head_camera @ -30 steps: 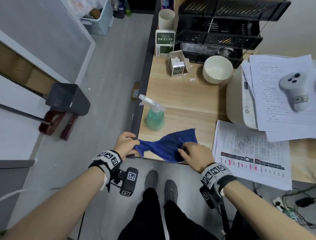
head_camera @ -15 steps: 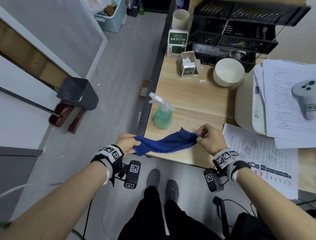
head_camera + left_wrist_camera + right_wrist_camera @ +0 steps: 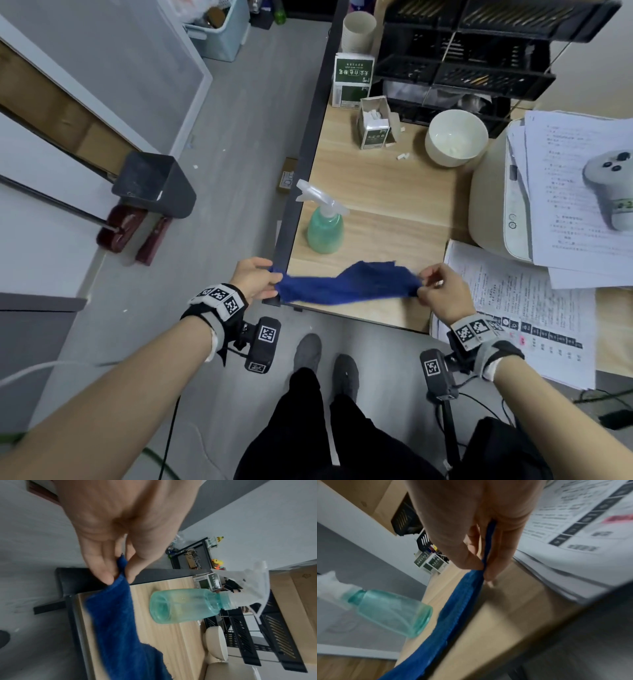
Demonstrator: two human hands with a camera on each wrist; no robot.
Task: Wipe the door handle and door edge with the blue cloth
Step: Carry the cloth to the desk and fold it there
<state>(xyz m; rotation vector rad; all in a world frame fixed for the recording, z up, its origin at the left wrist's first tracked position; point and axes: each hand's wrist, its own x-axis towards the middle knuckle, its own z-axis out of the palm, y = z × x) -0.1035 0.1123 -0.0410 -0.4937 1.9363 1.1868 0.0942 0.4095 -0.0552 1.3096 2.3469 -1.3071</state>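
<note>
The blue cloth point(image 3: 346, 284) is stretched out just above the near edge of the wooden desk point(image 3: 387, 192). My left hand point(image 3: 255, 279) pinches its left end by the desk's corner; in the left wrist view the thumb and fingers of that left hand point(image 3: 118, 574) clamp the blue cloth point(image 3: 116, 622). My right hand point(image 3: 436, 286) pinches the right end, and the right wrist view shows the right hand point(image 3: 481, 568) nipping the cloth's point(image 3: 453, 609) hem. A door point(image 3: 44, 219) with a dark handle block point(image 3: 154, 185) stands at the left.
A teal spray bottle point(image 3: 323, 228) stands on the desk just behind the cloth. Printed papers point(image 3: 507, 308) lie to the right beside a white printer point(image 3: 500, 205). A bowl point(image 3: 455, 142), small boxes point(image 3: 373, 125) and black trays point(image 3: 466, 58) sit farther back. My feet point(image 3: 325, 363) are below.
My right hand has slid from the cloth's middle to its right end and pulled it out long. The left hand has kept its pinch on the left end.
</note>
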